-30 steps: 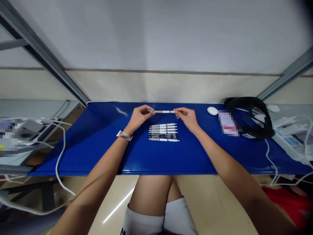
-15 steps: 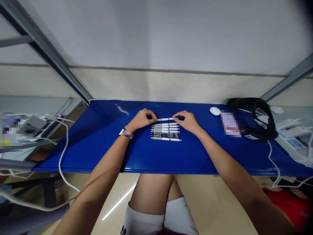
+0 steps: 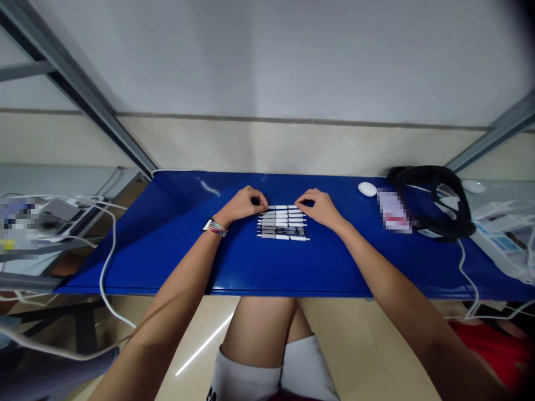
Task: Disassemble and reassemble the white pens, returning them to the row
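Note:
Between my two hands lies a white pen (image 3: pixel 282 207), placed crosswise at the far side of a stack of several similar pens (image 3: pixel 282 222). My left hand (image 3: pixel 246 203) pinches its left end with thumb and finger. At the other end, my right hand (image 3: pixel 318 206) grips the pen the same way. Both tips of this pen are hidden by my fingers. The other pens lie side by side with their points to the left; the nearest one (image 3: pixel 284 237) sits slightly apart from the rest.
The pens lie on a blue tabletop (image 3: pixel 175 250). To the right are a white mouse (image 3: pixel 367 189), a blurred-out packet (image 3: pixel 393 210) and a black strap-like headset (image 3: pixel 434 178). White cables (image 3: pixel 109 262) hang on the left. Metal frame bars rise at both sides.
The held pen has come down toward me and now lies close against the row, more level than before. My hands have barely shifted otherwise.

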A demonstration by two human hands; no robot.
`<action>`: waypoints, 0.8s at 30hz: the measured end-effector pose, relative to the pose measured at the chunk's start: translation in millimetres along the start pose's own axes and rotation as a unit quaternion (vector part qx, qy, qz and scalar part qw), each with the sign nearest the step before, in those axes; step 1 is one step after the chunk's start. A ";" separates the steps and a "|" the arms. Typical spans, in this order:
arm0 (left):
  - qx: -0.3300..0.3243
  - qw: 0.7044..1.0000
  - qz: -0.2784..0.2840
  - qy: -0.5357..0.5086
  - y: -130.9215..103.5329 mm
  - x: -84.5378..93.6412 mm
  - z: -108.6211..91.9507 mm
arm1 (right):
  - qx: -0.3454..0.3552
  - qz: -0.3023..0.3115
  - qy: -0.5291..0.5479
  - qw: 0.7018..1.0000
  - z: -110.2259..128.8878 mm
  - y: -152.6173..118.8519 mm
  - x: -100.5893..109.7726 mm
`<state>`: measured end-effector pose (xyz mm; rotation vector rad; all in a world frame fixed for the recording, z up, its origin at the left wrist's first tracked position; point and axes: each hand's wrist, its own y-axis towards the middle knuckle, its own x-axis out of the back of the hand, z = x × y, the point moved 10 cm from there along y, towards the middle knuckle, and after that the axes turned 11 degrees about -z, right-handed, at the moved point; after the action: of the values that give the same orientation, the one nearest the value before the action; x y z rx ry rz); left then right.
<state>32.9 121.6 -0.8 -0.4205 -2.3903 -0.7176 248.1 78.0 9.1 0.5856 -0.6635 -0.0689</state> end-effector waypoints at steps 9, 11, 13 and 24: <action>-0.011 1.000 0.003 -0.002 0.5 -0.8 -3.4 | 0.000 0.006 0.000 1.000 4.4 -0.9 0.1; -0.014 1.000 0.010 -0.007 0.5 -2.5 -4.0 | 0.002 0.009 -0.002 1.000 5.3 -0.9 0.0; -0.014 1.000 0.015 -0.012 0.4 -3.6 -4.6 | 0.002 0.013 -0.004 1.000 4.9 -1.0 -0.4; -0.006 1.000 0.012 -0.002 0.1 -2.0 -4.1 | 0.008 0.025 -0.014 1.000 2.6 -2.5 -1.2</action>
<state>36.4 119.0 0.8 -0.4553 -2.3818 -0.7205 245.8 74.9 8.8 0.5847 -0.7053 -0.0241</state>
